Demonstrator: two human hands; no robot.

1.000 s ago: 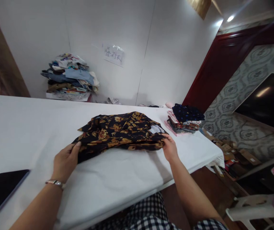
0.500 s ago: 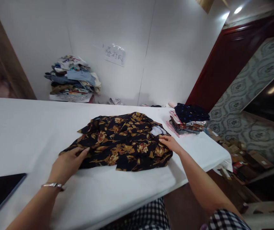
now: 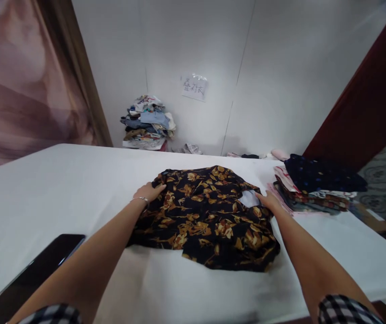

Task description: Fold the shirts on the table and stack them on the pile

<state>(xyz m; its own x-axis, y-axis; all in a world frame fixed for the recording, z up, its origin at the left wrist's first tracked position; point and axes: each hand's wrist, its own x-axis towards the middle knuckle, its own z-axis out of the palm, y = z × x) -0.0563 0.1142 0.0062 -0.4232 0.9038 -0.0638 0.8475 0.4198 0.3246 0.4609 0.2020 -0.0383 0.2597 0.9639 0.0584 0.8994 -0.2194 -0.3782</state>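
A black shirt with a gold flower print (image 3: 209, 216) lies partly folded on the white table (image 3: 44, 189). My left hand (image 3: 147, 192) rests on the shirt's far left edge, fingers stretched flat. My right hand (image 3: 267, 201) lies on the shirt's right side near the collar and its white label (image 3: 249, 198), fingers extended. A silver bracelet circles my left wrist.
A stack of folded clothes (image 3: 314, 184) sits on the table at the right. A dark phone (image 3: 34, 274) lies at the table's near left. A heap of clothes (image 3: 149, 121) stands by the far wall under a paper sign (image 3: 195, 86). A dark red door is at right.
Both hands let go of the near hem and reached forward to the shirt's far sides. The near part of the shirt now lies spread flat. The view has moved closer and turned left.
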